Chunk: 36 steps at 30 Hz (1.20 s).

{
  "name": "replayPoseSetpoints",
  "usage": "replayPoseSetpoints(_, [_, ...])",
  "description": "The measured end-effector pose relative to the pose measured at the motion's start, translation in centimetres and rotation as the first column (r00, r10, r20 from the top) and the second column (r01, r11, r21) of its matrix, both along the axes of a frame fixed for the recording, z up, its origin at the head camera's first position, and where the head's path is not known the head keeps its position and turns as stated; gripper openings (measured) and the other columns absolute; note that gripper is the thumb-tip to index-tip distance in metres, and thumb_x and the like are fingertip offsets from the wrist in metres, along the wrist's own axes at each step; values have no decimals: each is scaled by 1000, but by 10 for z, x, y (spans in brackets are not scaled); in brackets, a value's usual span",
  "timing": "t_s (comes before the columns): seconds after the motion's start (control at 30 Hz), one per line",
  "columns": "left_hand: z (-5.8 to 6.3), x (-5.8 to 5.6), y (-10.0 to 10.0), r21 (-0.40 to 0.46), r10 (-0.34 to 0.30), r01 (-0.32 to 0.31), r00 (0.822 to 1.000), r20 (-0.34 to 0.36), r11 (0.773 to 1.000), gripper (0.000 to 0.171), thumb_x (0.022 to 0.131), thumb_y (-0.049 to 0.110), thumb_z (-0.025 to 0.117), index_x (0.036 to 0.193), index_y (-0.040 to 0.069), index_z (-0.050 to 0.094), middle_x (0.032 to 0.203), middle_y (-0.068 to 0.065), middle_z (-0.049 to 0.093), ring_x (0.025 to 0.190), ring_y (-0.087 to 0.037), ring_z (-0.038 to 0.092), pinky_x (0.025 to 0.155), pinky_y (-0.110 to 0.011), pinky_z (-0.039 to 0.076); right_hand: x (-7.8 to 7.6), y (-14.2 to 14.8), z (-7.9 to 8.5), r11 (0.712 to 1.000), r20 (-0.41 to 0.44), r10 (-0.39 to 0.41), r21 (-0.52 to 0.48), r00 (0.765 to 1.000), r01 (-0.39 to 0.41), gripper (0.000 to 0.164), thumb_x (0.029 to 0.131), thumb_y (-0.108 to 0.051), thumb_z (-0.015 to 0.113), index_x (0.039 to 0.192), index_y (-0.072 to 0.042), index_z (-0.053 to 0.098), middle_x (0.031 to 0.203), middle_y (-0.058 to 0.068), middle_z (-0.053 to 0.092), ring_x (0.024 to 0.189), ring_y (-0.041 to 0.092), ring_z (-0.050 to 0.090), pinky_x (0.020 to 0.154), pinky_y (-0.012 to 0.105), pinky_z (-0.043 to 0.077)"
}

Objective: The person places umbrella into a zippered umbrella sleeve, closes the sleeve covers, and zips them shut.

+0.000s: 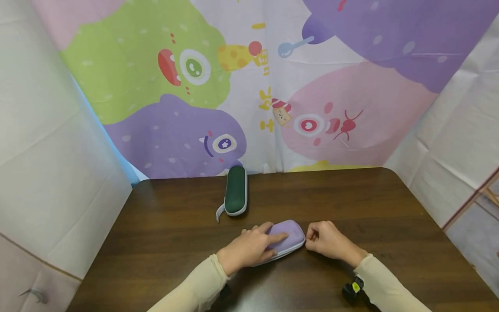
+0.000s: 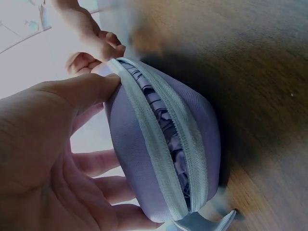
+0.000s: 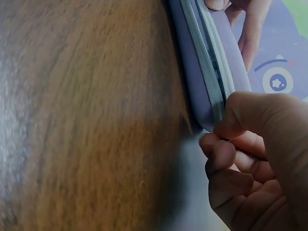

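Note:
A purple zippered case (image 1: 293, 232) lies on the table. Along its near side the pale zipper (image 2: 159, 159) gapes, and folded dark-purple material (image 2: 166, 127) shows inside. My left hand (image 1: 249, 245) grips the case, thumb at the zipper side and fingers spread over the top. At the case's right end my right hand (image 1: 329, 239) has its fingers curled, thumb and forefinger pinching at the end of the zipper (image 3: 219, 86). The zipper pull itself is mostly hidden between those fingertips.
A green case (image 1: 235, 190) with a grey zipper edge and strap stands farther back on the brown table (image 1: 175, 242), left of the purple one. Behind the table hangs a cartoon-printed cloth (image 1: 265, 151). White sheets (image 1: 50, 130) hang at the sides.

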<state>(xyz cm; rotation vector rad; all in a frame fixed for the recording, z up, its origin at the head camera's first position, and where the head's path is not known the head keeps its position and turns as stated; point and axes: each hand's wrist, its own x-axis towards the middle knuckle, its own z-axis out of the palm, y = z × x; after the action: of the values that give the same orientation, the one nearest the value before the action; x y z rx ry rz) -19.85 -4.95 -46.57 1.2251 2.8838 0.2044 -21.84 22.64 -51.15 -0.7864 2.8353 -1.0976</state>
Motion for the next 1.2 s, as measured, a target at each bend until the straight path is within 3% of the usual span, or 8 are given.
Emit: replayPoseSetpoints(1.2, [0, -2, 2, -15, 23, -23, 999, 31, 1000, 52, 97, 34, 70, 147, 40, 56, 143, -14, 58, 98, -31, 69, 67, -42, 54, 6, -2, -3, 999, -30, -19, -35, 999, 18, 23, 71, 3, 71, 65, -19, 65, 61, -14, 61, 55, -4, 51, 53, 20, 47])
